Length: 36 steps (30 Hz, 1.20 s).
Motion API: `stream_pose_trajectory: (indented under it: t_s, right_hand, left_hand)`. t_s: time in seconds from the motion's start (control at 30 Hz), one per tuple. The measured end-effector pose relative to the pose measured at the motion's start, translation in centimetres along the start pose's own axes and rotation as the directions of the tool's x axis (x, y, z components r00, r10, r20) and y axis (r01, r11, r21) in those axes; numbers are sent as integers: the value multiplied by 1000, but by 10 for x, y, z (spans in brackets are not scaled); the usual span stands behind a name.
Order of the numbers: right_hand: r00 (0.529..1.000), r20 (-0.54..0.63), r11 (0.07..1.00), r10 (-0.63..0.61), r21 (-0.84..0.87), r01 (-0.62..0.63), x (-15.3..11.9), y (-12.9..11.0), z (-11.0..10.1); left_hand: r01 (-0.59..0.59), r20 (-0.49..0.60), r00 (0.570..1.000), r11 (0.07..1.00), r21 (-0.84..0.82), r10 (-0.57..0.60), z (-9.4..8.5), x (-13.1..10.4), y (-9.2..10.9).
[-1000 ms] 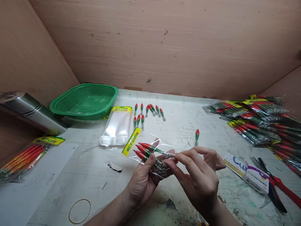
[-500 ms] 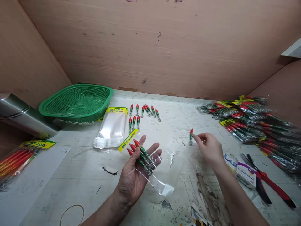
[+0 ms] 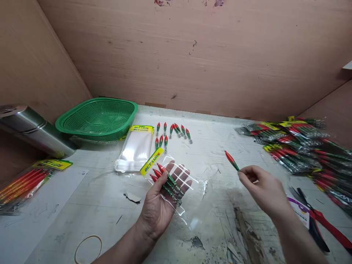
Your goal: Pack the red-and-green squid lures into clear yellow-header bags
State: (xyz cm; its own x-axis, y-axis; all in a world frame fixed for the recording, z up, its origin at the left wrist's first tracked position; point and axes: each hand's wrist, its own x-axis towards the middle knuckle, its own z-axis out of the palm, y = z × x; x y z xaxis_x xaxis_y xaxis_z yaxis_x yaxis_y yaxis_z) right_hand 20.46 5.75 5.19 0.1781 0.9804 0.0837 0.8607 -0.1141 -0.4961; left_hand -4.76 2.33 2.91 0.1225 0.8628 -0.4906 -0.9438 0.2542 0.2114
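Observation:
My left hand, palm up, grips a clear plastic bag with a yellow "BCT LURE" header. Several red-and-green fishing lures lie in the bag across my fingers, the thumb pressing on them; their red tips point toward the header. Between thumb and fingertips, my right hand pinches one fishing lure by its hook end, raised off the table, red tip pointing up and left. More loose lures are set out beyond my left hand. Beside them is a stack of flat clear bags.
A green basket and a steel flask stand at the left, near a pack of red lures. Filled lure packs are piled at right, behind red-handled pliers. A rubber band lies in front.
My right hand has lifted the single lure from the table and tilted it. The bag in my left hand now lies more spread over the fingers. The view has shifted slightly.

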Motion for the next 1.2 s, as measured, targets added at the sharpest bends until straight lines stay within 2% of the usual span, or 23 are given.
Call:
stream_pose_trajectory:
  t_s: [0.03, 0.07, 0.1, 0.13, 0.17, 0.2, 0.27, 0.33, 0.4, 0.47, 0.57, 0.67, 0.9, 1.07, 1.2]
  right_hand:
    - [988, 54, 984, -144, 117, 137, -13, -4, -12]
    - [943, 128, 939, -306, 204, 276, -27, -9, -22]
    - [874, 191, 884, -447, 247, 398, -41, -14, -28]
    - [813, 212, 835, -542, 244, 493, -53, -19, -31]
    - [771, 211, 799, -600, 199, 567, -63, -25, -29]
    - [758, 178, 778, -628, 124, 616, -72, -30, -23]
    - [770, 52, 768, -636, -50, 638, -82, -42, -4]
    - [785, -74, 785, -615, -154, 600, -83, -55, 20]
    - [796, -158, 811, -585, -150, 566, -81, -70, 39]
    - [802, -211, 826, -559, -63, 560, -78, -83, 50]
    - [805, -239, 801, -543, 139, 582, -77, -92, 53]
    - [799, -240, 751, -551, 274, 600, -80, -89, 51]
    - [747, -364, 698, -556, 284, 658, -79, -86, 56]
    - [706, -471, 639, -529, 327, 696, -74, -89, 67]
    - [686, -461, 577, -563, 374, 726, -80, -86, 68]
  left_hand:
    - [-4, 1, 1000, 1000, 0, 4, 0, 0, 0]
    - [-7, 1, 1000, 1000, -1, 7, -1, 1, -1]
    - [-9, -3, 1000, 1000, -3, 9, -1, 1, -1]
    - [-10, -5, 1000, 1000, -4, 10, -1, 1, -1]
    - [-13, -5, 1000, 1000, -1, 13, -1, 1, -2]
    - [-18, 0, 1000, 1000, 3, 18, -2, 1, -2]
    - [-27, 20, 999, 1000, 15, 27, -1, 1, -3]
    - [-23, 39, 999, 999, 27, 22, -1, 0, -5]
    - [-11, 38, 999, 999, 33, 10, 0, -1, -6]
    - [-3, 30, 1000, 999, 37, 2, 0, -2, -7]
    - [-14, 25, 1000, 999, 37, 13, 1, -1, -6]
    - [-30, 31, 999, 999, 31, 29, 2, 0, -4]
    - [-14, -3, 1000, 999, 40, 14, 1, -3, -7]
    - [8, 21, 1000, 999, 45, -9, -1, -5, -9]
    - [6, 36, 999, 999, 46, -8, -1, -4, -9]
